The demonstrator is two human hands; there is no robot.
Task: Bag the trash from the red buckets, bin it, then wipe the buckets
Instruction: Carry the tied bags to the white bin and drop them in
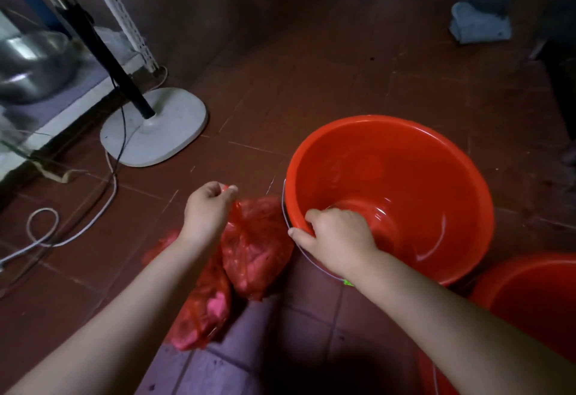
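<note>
Nearest, low at the right edge: a second red bucket (536, 295), only its rim and part of the wall in view; contents not visible.

Low centre-left: two red plastic bags on the tiled floor (280, 67). The nearer bag (202, 310) lies flat, pink stuff showing through it. The other bag (255, 248) stands up just beside the main bucket, its neck drawn upward.

Left hand (208, 207): fingers curled, pinching the gathered neck of the standing bag from above. The bag hangs and bulges below the hand, long axis running from the hand down toward the viewer.

Right hand (336, 235): clamped on the near rim of the main red bucket (405, 176), fingers curled inside, thumb outside. The wire handle (290, 226) hangs loose below the rim. The inside of the bucket looks bare and glossy, no trash seen; my read is that it is emptied and wiping is still ahead.

Key relation: the bagged trash sits left of the bucket, touching or nearly touching its wall, and already in the left hand. That hand is the one to lift it clear for binning; the right only steadies the bucket.

Farther: white fan base (156, 133) with black pole and loose cords at left; a metal bowl (31, 64) on a low shelf; a pale dustpan (480, 8) top right. No bin in view.
</note>
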